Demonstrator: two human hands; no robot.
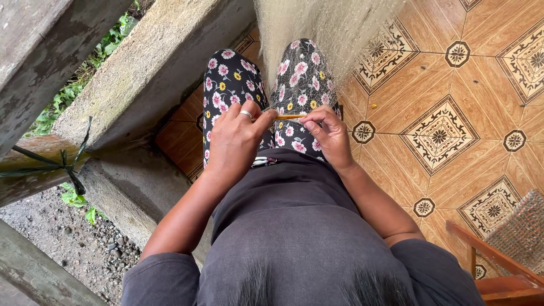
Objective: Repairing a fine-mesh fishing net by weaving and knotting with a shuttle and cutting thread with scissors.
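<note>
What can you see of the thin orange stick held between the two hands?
The orange stick is slim, straight and short, pencil-like, possibly wood or plastic; which one is unclear. It lies roughly level above the floral-trousered lap. The left hand pinches its left end with fingertips, and the right hand holds its right end, so only the middle stretch shows. Fine pale netting hangs just beyond it; whether it touches the stick cannot be told.

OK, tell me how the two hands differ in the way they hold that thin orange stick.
The left hand wears a ring and shows its back, fingers curled over the thin orange stick at one end. The right hand wears no visible ring and pinches the other end between its fingertips. Both hands grip the stick above the flowered trousers, beside the fine net.
</note>
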